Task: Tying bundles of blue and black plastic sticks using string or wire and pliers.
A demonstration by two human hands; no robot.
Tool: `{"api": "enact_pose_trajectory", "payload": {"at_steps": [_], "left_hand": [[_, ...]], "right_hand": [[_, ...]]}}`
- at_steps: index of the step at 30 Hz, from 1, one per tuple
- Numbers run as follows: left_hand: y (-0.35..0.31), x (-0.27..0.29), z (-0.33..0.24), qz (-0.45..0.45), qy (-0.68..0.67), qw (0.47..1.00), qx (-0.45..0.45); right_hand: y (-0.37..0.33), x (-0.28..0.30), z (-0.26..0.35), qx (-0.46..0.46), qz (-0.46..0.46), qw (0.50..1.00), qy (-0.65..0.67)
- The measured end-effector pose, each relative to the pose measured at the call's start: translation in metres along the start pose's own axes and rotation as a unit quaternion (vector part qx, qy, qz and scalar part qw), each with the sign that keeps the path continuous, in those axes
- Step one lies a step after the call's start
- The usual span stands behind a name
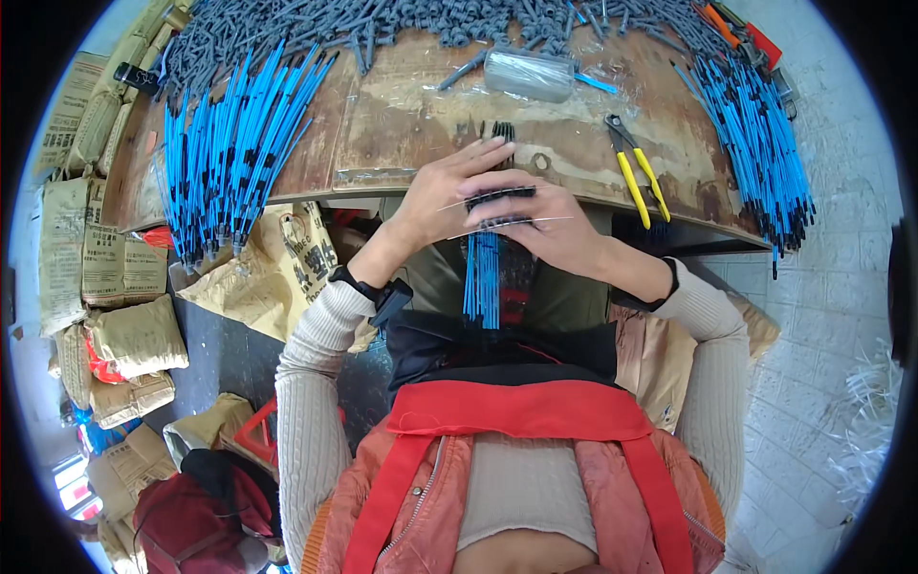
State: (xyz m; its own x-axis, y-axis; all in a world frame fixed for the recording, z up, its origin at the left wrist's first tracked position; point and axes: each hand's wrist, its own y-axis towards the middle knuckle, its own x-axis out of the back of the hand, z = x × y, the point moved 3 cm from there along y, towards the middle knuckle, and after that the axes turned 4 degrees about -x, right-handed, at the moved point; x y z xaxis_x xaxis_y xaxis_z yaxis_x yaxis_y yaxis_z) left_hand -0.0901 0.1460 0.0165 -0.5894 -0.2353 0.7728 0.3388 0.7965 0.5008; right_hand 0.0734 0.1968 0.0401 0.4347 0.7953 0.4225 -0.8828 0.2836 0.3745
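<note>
A slim bundle of blue rods [482, 287] is gripped at the near edge of the table [402, 107] by the fingers of both hands, which are curled over its dark upper part. From its left side the bundle is clasped by the left hand [448, 189], and from its right side by the right hand [557, 224]; the fingers are overlapped, so it cannot be told exactly where each fingertip is pressed. Thin pale strands [555, 218] are seen crossing the bundle at the fingers. Its dark tips are held above the tabletop, while its blue length is hung below the table's near edge, above the lap. On the table, to the right of its middle, pliers [631, 180] with yellow handles are laid with their handles spread. Near the table's far side, a clear plastic package [529, 75] is placed just before a wide heap of grey plugs [421, 21]. Many blue rods with black parts are stacked at the table's left end [239, 143], and another stack is set at its right end [753, 143]. Beyond the table's left end, sacks [139, 340] are piled; below its near edge, a brown paper bag [263, 277] is seen.
</note>
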Motion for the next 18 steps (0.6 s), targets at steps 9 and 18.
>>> {"api": "enact_pose_trajectory", "payload": {"at_steps": [9,18], "left_hand": [[-0.001,0.001,0.000,0.038,0.006,0.999,0.012],[-0.001,-0.005,0.004,0.034,0.053,0.998,0.021]], "right_hand": [[-0.019,0.020,-0.017,-0.037,-0.202,0.933,0.295],[0.114,0.128,-0.113,-0.139,-0.020,0.909,-0.391]]}}
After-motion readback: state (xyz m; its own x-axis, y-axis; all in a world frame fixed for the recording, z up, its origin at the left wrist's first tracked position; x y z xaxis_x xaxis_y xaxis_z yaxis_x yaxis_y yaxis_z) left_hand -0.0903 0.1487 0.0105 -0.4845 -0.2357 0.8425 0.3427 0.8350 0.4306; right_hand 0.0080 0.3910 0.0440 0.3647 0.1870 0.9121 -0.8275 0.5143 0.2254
